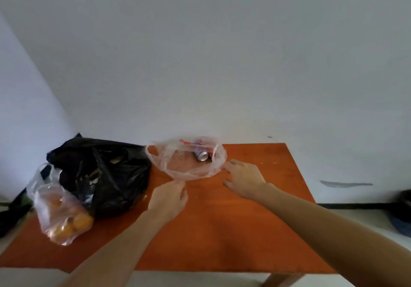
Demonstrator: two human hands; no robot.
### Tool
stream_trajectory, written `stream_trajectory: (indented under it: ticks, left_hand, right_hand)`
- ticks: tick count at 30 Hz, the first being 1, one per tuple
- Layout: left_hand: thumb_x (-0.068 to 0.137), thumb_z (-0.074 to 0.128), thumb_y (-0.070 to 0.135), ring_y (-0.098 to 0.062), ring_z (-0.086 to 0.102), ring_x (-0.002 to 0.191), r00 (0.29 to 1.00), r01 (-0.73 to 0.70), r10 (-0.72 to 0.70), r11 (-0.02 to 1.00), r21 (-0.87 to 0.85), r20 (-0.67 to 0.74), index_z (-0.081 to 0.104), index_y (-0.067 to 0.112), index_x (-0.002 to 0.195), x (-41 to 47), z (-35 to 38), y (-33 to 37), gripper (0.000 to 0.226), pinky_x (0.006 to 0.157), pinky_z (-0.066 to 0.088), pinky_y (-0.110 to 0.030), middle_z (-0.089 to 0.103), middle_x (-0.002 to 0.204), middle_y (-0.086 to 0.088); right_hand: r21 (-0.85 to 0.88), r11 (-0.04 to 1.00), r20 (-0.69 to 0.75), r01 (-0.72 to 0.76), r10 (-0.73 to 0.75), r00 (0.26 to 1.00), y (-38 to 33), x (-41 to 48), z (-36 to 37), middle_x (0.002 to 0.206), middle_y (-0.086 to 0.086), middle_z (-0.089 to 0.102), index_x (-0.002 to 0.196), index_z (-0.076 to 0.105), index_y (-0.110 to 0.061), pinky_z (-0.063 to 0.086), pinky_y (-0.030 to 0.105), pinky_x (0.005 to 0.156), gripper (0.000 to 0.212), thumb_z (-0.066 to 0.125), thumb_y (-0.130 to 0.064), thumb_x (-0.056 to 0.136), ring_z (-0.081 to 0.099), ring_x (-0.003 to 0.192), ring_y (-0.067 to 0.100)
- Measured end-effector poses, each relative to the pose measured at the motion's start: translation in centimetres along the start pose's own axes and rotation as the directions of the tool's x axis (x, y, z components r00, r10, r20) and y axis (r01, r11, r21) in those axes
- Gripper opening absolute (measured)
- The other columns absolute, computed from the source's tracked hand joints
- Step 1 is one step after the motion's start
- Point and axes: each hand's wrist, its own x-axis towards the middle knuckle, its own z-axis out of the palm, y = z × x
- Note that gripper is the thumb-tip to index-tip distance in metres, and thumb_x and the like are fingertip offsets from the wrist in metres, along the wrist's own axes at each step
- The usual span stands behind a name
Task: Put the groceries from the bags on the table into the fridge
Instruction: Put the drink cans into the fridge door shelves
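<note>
— Status of the groceries?

— Thin pinkish see-through plastic bag [189,171] lay slack at the far middle of the orange-brown wooden table [222,231]. Its mouth gaped, with one silver drink can [202,156] on its side inside. Crumpled black plastic bag [100,175] sat just left of it, bulging, contents mostly hidden. Clear plastic bag of round orange fruit [62,215] leaned against the black one at the table's left edge. No fridge in view. My judgement: the can and the fruit at least were left to move. How much had gone in already, I could not tell.

— And your hands?

— Both reached forward, forearms bare. My left hand [169,197] was at the pink bag's near rim, fingers extended and close together, thumb apart. I saw nothing gripped, though fingertip contact with the film was unclear. My right hand [242,181] was splayed at the bag's right edge, forefinger tip touching the plastic, thumb well apart, holding nothing. I read it as spreading the mouth to get at the can.
</note>
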Motion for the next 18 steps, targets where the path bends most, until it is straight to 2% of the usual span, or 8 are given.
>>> stream_trajectory:
  ticks: [5,7,9,10,12,14,16,18]
  left_hand:
    - [0.094,0.041,0.031,-0.021,0.061,0.089,0.993,-0.083,0.077,0.994,0.064,0.087,0.057,0.019,0.105,7.6,1.5,-3.9,0.022,0.068,0.044,-0.032,0.064,0.102,0.000]
    - [0.095,0.040,0.029,-0.024,0.059,0.101,0.979,-0.184,0.168,0.973,0.139,0.117,0.054,0.017,0.119,11.5,2.2,-5.5,0.030,0.081,0.046,-0.037,0.061,0.114,-0.002]
    - [0.096,0.039,0.027,-0.026,0.053,0.113,0.952,-0.287,0.255,0.936,0.205,0.170,0.050,0.016,0.124,15.3,2.8,-6.9,0.032,0.096,0.041,-0.042,0.057,0.122,-0.004]
    - [0.096,0.040,0.026,-0.027,0.050,0.117,0.934,-0.338,0.296,0.913,0.229,0.198,0.049,0.016,0.126,17.2,3.4,-7.6,0.032,0.098,0.038,-0.043,0.055,0.125,-0.005]
    - [0.095,0.045,0.023,-0.029,0.050,0.118,0.897,-0.420,0.366,0.880,0.222,0.246,0.049,0.014,0.129,20.9,4.9,-8.9,0.036,0.099,0.036,-0.043,0.055,0.126,-0.008]
    - [0.091,0.049,0.023,-0.028,0.054,0.114,0.863,-0.482,0.424,0.855,0.191,0.276,0.054,0.014,0.123,24.1,7.4,-10.3,0.034,0.097,0.040,-0.041,0.059,0.121,-0.007]
    - [0.087,0.054,0.024,-0.026,0.056,0.111,0.819,-0.544,0.480,0.823,0.162,0.314,0.057,0.016,0.118,26.7,10.0,-11.5,0.032,0.095,0.043,-0.039,0.061,0.117,-0.006]
    - [0.087,0.054,0.025,-0.027,0.053,0.115,0.780,-0.598,0.530,0.788,0.149,0.332,0.053,0.015,0.124,28.8,11.8,-12.0,0.037,0.098,0.040,-0.039,0.056,0.122,-0.007]
  right_hand:
    - [0.014,0.999,-0.004,0.034,-0.033,0.999,-1.4,8.6,2.4,0.127,0.002,0.057,0.131,0.050,-0.022,0.050,0.039,0.082,0.039,0.048,-0.031,0.094,0.060,0.109,0.028]
    - [0.000,0.999,0.025,0.040,-0.040,0.999,-1.7,12.2,3.9,0.128,0.005,0.057,0.130,0.051,-0.017,0.047,0.036,0.081,0.037,0.047,-0.026,0.094,0.058,0.111,0.027]
    - [-0.013,1.000,0.080,0.010,-0.009,0.997,-1.6,16.0,5.9,0.128,0.007,0.057,0.128,0.053,-0.014,0.046,0.036,0.082,0.036,0.047,-0.022,0.093,0.057,0.111,0.027]
    - [-0.020,1.000,0.115,-0.012,0.015,0.993,-1.4,17.8,7.0,0.128,0.007,0.057,0.127,0.053,-0.013,0.047,0.037,0.084,0.036,0.046,-0.019,0.092,0.058,0.111,0.027]
    - [-0.025,0.999,0.201,-0.046,0.050,0.978,-0.7,21.2,9.5,0.128,0.008,0.058,0.126,0.055,-0.012,0.048,0.039,0.087,0.037,0.045,-0.012,0.090,0.059,0.109,0.029]
    - [-0.046,0.995,0.290,-0.091,0.100,0.952,0.3,23.7,12.0,0.123,0.007,0.062,0.125,0.057,-0.012,0.048,0.037,0.085,0.035,0.046,-0.010,0.091,0.061,0.105,0.027]
    - [-0.050,0.986,0.349,-0.156,0.164,0.923,1.6,25.1,14.6,0.119,0.001,0.065,0.122,0.061,-0.019,0.051,0.031,0.085,0.032,0.050,-0.013,0.093,0.062,0.103,0.021]
    - [-0.080,0.980,0.371,-0.179,0.196,0.908,3.1,26.1,16.7,0.124,-0.001,0.062,0.121,0.064,-0.023,0.051,0.032,0.090,0.032,0.053,-0.017,0.091,0.059,0.109,0.018]
